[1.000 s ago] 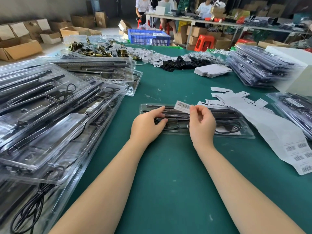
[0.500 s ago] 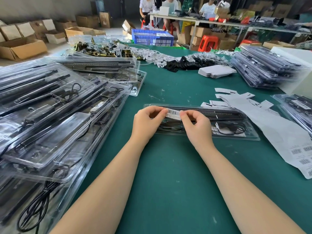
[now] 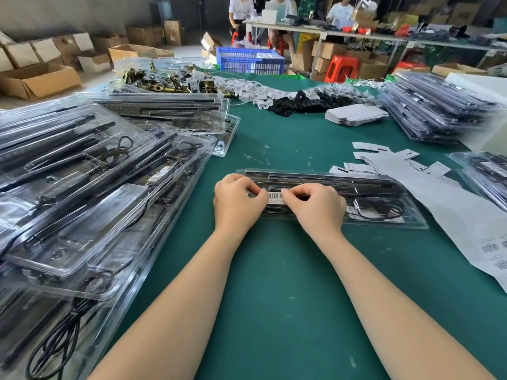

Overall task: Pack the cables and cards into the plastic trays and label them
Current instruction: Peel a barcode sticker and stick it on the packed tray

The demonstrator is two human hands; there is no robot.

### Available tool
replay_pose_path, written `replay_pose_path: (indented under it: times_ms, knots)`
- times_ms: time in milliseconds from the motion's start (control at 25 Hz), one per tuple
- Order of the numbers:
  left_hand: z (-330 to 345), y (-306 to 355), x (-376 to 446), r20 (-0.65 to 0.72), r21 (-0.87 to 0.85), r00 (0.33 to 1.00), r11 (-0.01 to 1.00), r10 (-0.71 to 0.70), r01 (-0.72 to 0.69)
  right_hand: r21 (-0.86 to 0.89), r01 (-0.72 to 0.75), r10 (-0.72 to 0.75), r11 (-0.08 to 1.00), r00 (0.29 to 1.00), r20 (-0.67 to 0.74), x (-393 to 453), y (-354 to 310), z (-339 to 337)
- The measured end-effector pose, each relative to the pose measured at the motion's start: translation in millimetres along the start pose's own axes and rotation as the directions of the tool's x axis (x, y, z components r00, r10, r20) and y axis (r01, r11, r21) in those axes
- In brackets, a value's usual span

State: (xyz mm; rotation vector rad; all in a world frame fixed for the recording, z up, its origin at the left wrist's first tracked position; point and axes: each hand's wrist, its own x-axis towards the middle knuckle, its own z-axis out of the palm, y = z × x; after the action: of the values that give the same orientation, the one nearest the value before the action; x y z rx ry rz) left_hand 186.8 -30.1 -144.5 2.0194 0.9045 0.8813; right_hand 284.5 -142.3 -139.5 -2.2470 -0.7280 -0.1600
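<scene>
Near the table's front edge, left hand (image 3: 238, 201) and right hand (image 3: 315, 205) pinch a barcode label (image 3: 275, 195) onto one packed tray (image 3: 384, 198); many trays (image 3: 82, 187) at the left edge seem unlabelled.

Both forearms are bare to the frame edge, each grip ungloved.

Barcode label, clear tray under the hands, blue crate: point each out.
barcode label (image 3: 275, 195), head view, on its printed bars.
clear tray (image 3: 389, 222), head view, on its near rim.
blue crate (image 3: 251, 64), head view, on its front wall.

Barcode label (image 3: 275, 195) and label sheet (image 3: 491, 247) print too small to read
</scene>
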Motion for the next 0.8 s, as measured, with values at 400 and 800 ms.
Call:
replay_pose_path:
  times_ms: [400,800]
  knots:
    - [-1,4,-4,-0.009,0.073,1.000,0.997,-0.016,0.017,0.019,0.051,-0.048,0.999,0.992,-0.114,-2,4,1]
    - [-2,4,-5,0.031,0.116,1.000,0.993,0.007,-0.011,-0.490,0.055,0.070,0.870,0.970,0.233,18,35,-36]
